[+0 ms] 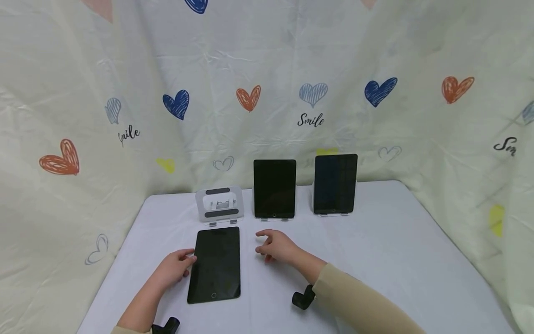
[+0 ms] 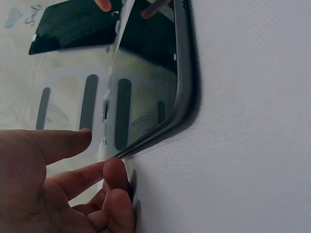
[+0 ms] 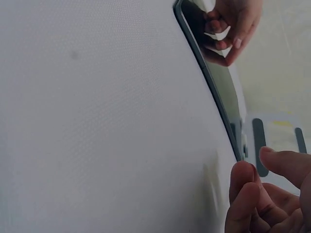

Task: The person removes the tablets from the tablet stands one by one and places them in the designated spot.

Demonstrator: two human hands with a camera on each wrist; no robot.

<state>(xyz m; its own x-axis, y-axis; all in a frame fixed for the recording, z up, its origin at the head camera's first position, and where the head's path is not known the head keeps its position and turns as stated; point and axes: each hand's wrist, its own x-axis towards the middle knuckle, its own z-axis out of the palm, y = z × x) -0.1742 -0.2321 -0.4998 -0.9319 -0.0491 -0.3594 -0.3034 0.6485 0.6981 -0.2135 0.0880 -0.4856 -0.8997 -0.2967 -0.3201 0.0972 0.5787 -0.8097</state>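
Note:
A black tablet [image 1: 217, 266] lies flat on the white table, screen up, its round button at the near end. My left hand [image 1: 175, 269] is at the tablet's left edge. In the left wrist view, fingertips of the left hand [image 2: 73, 189] are at the edge, and the thumb stands apart above them. To the right of the tablet, my right hand [image 1: 277, 247] hovers apart from it, fingers loosely bent and holding nothing. Beyond the tablet's far end stands a grey-white stand [image 1: 219, 204] with dark pads, bearing nothing.
Two more black tablets stand upright on stands at the back: one in the middle [image 1: 274, 189], one to its right [image 1: 335, 184]. Behind the table [image 1: 396, 250] hangs a pale curtain [image 1: 275, 51] printed with hearts. A black wrist camera [image 1: 303, 297] sits below the right sleeve.

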